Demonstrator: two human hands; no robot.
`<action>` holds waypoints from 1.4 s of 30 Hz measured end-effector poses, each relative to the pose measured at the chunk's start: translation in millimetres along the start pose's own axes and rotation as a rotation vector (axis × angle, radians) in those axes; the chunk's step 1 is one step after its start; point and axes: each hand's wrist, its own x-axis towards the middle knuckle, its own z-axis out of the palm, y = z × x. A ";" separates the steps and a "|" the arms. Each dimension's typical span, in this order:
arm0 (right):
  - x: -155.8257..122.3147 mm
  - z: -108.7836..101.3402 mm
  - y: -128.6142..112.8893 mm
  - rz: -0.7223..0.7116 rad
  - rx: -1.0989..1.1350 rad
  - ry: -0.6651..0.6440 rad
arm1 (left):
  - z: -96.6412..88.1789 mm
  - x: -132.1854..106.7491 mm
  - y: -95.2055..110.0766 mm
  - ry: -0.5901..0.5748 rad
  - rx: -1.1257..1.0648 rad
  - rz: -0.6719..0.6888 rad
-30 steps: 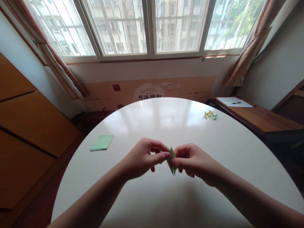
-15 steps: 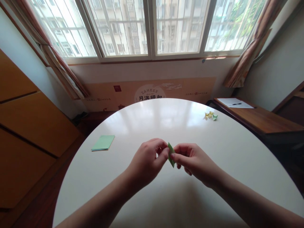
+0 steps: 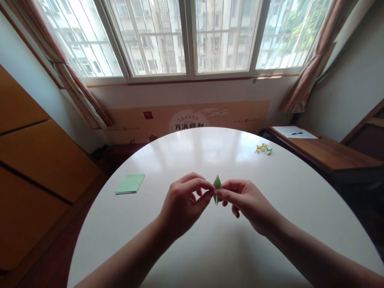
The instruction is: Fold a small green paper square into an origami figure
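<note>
A small piece of folded green origami paper is held above the middle of the table, its diamond shape pointing up and down. My left hand pinches its left edge between thumb and index finger. From the other side, my right hand grips it with the thumb on the near face and the fingers curled behind. The fingertips cover the middle of the paper, so the folds there are hidden.
On the white round table, a stack of green paper sheets lies at the left. Several small folded yellow and green paper figures sit at the far right. Beyond them, a wooden desk carries a white sheet and a pen.
The green paper has turned from a slant to nearly upright and shows more of its diamond face. My left fingers have straightened and shifted along its edge. The view has tilted slightly.
</note>
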 end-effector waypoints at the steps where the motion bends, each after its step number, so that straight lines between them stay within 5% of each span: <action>1: -0.3 0.1 -0.3 -0.004 -0.001 -0.008 | 0.2 -0.1 -0.3 -0.011 0.009 0.024; 8: -3.2 -0.3 -2.4 -0.075 -0.046 -0.060 | 0.7 1.9 -5.3 0.000 0.121 0.090; 19: -1.5 0.9 -1.8 -0.213 -0.161 0.039 | 2.0 -2.6 5.8 -0.027 -0.008 -0.044; 33: 1.5 5.1 6.0 -0.185 -0.096 0.101 | 15.7 -4.1 -1.2 0.055 -0.401 -0.434; 42: -0.9 4.7 1.6 -0.208 -0.138 0.101 | 11.5 1.1 -3.6 -0.105 -0.398 -0.488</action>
